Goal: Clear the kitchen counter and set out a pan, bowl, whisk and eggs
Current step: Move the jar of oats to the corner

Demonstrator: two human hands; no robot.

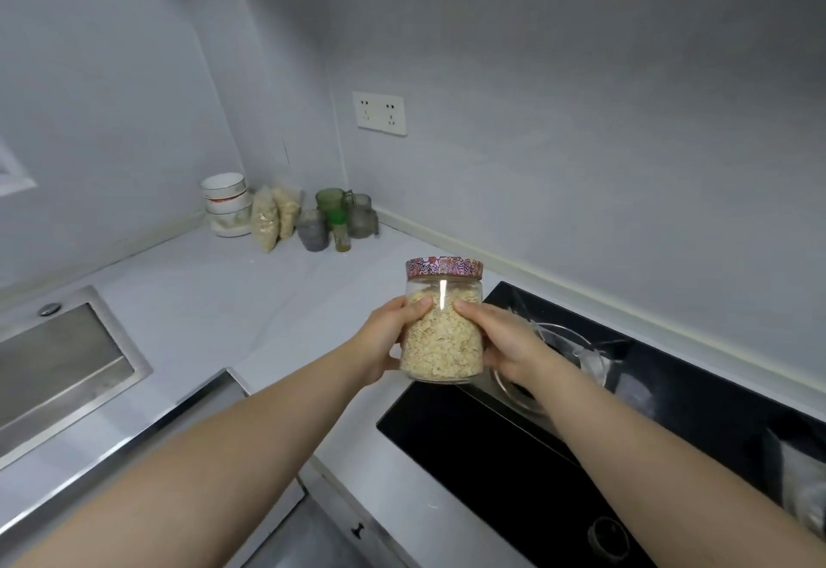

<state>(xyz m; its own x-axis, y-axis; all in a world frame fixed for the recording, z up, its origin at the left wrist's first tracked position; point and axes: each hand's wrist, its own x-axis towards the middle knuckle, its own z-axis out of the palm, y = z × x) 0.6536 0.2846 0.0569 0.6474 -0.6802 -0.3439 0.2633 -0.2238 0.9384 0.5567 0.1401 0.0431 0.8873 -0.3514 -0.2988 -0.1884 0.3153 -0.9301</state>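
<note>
Left hand (383, 341) and right hand (507, 346) each grip the oat jar (442, 339), held above the hob (514, 447) edge. Bags (272, 218), cups (339, 216) and bowls (225, 203) sit in the bench (201, 286) corner. Clearing seems underway; no pan, whisk or eggs in sight.

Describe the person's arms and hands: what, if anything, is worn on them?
The left forearm and right forearm are bare, no sleeves showing. The left hand and right hand wear no gloves, rings, watch or bracelet that I can see.
</note>
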